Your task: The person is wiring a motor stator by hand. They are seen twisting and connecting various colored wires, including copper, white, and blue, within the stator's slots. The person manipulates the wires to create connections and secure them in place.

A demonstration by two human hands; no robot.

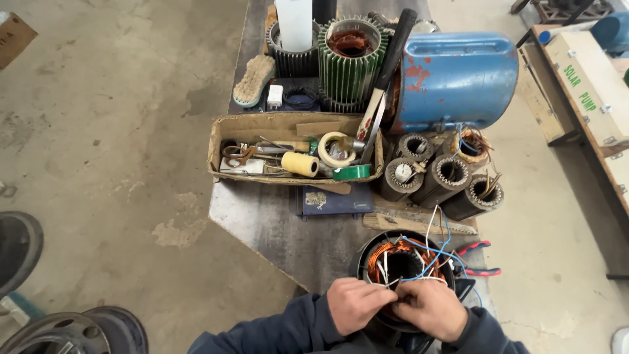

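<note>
Motor stator (pixel 403 265) at the near edge of the surface (pixel 262 216), both hands working its wires (pixel 429 252).

The left hand (pixel 357 305) and right hand (pixel 432 308) meet over the copper winding, fingers pinched together on thin wire ends, apparently to steady them. Red-handled pliers (pixel 481 259) lie just right. Farther off: small stators (pixel 445 174), a cardboard tray (pixel 226 131) of tape and tools, a blue motor housing (pixel 455 78).

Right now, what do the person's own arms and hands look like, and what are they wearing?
Both arms are covered by long dark navy-blue fabric sleeves that reach the wrists. The left hand and right hand are bare: no gloves, and no rings or watch visible.
</note>
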